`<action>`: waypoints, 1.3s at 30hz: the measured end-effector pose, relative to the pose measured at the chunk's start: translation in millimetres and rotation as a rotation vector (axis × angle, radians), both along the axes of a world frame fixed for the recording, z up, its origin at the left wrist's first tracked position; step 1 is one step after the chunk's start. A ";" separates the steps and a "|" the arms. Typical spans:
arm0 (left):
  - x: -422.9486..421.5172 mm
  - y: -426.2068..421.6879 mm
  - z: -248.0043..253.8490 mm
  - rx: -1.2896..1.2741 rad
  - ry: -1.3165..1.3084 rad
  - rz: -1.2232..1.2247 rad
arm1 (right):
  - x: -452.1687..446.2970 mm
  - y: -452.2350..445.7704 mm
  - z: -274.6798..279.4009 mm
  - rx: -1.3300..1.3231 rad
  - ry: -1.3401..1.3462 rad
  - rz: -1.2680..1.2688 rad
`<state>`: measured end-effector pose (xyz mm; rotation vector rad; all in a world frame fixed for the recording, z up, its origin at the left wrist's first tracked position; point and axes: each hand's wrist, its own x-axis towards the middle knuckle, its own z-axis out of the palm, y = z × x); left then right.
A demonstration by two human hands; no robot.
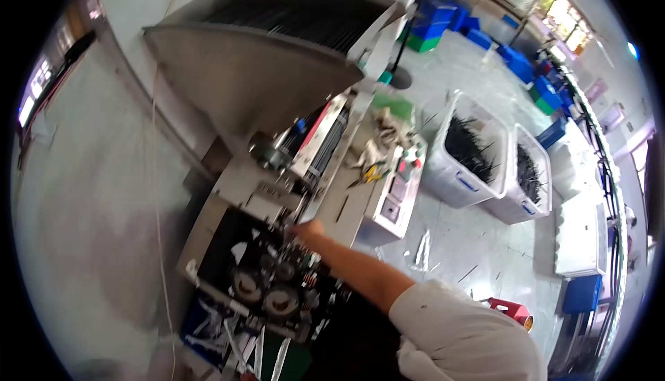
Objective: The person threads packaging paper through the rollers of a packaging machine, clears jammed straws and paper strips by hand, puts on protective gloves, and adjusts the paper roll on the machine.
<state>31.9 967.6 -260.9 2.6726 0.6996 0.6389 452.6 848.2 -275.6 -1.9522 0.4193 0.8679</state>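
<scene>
My right hand (306,231) reaches into the machine (256,197), close to a metal part below the rollers. Its fingers are bent and pressed together at that part; what they hold, if anything, is too small to tell. Below it lie dark gears and round wheels (281,300). A metal hopper (249,69) full of thin black rods stands above. At the bottom edge, a small bit of my left hand (248,376) shows beside white strips (259,353); its fingers are not clear.
Yellow-handled pliers (373,173), a cloth (370,154) and a control panel (396,197) are on the right side of the machine. Two white bins (450,183) of black rods stand on the floor. A red object (511,309) lies lower right; blue crates (435,21) are behind.
</scene>
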 end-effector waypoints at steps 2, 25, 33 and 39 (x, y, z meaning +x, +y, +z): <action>-6.4 5.6 -19.2 -0.051 -0.056 0.093 | 11.4 -0.5 -44.7 0.060 -0.016 -0.048; 120.1 -61.1 38.8 -0.860 -0.291 0.078 | 47.7 -23.3 -18.8 0.144 -0.205 -0.086; 144.7 -68.9 55.6 -1.262 -0.324 0.178 | 51.4 -39.1 -19.6 0.380 -0.133 0.021; 162.5 -80.6 70.3 -1.483 -0.238 0.192 | 47.6 -46.6 -31.6 0.604 -0.101 -0.043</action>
